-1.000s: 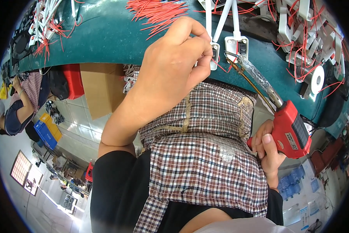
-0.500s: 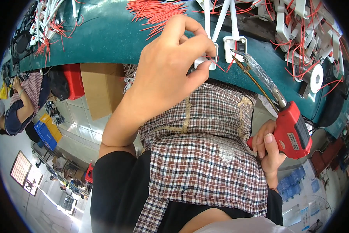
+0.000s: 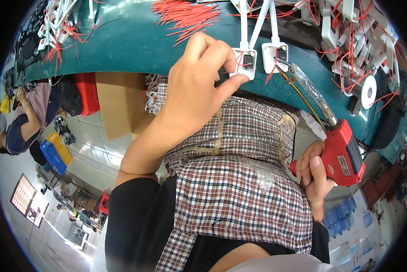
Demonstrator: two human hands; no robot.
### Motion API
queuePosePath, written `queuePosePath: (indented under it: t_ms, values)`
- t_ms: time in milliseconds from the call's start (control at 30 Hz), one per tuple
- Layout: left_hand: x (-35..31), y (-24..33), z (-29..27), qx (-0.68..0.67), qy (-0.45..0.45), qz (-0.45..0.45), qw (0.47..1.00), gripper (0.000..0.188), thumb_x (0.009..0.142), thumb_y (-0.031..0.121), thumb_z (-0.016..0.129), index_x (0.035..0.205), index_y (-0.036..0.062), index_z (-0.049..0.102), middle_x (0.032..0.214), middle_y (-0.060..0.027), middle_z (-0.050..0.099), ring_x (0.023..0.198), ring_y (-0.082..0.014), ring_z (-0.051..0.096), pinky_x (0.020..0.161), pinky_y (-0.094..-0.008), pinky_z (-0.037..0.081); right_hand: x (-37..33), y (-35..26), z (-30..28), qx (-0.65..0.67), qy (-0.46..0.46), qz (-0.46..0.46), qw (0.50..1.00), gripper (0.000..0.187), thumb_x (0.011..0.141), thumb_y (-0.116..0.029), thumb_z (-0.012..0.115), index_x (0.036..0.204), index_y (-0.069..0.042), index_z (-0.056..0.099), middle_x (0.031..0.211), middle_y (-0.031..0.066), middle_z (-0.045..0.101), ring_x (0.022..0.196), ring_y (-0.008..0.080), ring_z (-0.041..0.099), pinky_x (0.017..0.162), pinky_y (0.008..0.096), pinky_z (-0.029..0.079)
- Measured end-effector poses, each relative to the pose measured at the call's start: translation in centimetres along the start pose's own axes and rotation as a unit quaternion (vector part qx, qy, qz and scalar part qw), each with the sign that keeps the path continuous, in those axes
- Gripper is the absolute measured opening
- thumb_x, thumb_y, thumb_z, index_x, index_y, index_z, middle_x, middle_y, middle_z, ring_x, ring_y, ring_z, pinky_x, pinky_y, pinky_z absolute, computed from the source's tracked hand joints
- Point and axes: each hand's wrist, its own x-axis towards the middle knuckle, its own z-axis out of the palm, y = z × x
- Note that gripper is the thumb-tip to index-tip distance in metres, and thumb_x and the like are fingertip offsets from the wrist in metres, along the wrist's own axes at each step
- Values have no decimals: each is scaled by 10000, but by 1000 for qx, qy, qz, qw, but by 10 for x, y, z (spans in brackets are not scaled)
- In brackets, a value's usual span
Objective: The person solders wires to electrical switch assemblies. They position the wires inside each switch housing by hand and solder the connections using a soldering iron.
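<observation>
My left hand [image 3: 196, 75] has its thumb and fingers closed at the left edge of a small white plastic housing [image 3: 251, 72]. This housing has a black part inside, a red wire and a white tube rising from its far end. Beside it on the right lies a similar white housing [image 3: 268, 53], with a red wire hanging past its near edge. My right hand [image 3: 315, 174] grips a red soldering gun [image 3: 344, 152] by its handle. The gun's foil-wrapped barrel and thin brass-coloured tube point up-left, with the tip over the right housing.
A pile of red wires [image 3: 185, 17] lies on the green table [image 3: 122, 50]. White parts with red wires crowd the right [image 3: 355, 45], near a solder spool [image 3: 369, 91], and the far left [image 3: 54, 29]. A cardboard box [image 3: 115, 104] stands below the table edge. Another person [image 3: 24, 118] sits left.
My left hand has moved slightly down and left, uncovering the left housing. The red wire that ran from its fingers toward the right housing no longer spans there. The soldering gun has barely shifted.
</observation>
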Motion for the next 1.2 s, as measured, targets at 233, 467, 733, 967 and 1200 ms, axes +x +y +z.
queuePosePath:
  t_ms: [233,467,733,967,1200]
  values:
    - [2,-6,-17,72,52,-21,996,134,748,162,786,790,121,665,777,-25,545,664,-171,588,532,-307,457,-1,0,1,-11,15,2,1000,210,898,-169,600,834,0,493,606,55,490,423,72,390,470,238,401]
    - [21,-32,-28,154,90,-35,983,135,801,168,750,811,82,646,775,-53,559,654,-218,592,574,-350,468,-1,1,0,-3,-1,-4,1000,200,896,-160,597,838,2,496,611,59,495,426,72,393,475,237,403]
    - [17,-6,-29,156,103,-30,982,139,837,167,721,832,74,617,785,-48,590,616,-230,598,543,-344,460,0,5,-1,-13,-14,-19,1000,246,905,-209,605,819,-19,474,647,52,471,389,55,332,419,237,379]
    - [0,5,-15,43,31,46,998,120,767,75,744,821,118,646,761,-10,593,568,-153,588,514,-279,447,-1,7,-7,-51,-46,-14,998,244,906,-202,604,855,3,482,634,56,464,394,56,337,428,238,384]
    - [-7,2,4,64,56,70,994,142,741,-10,737,835,84,685,792,-18,631,597,-100,564,505,-223,452,-5,5,3,-79,-5,23,997,227,900,-183,612,959,10,508,630,53,484,407,62,353,435,234,373]
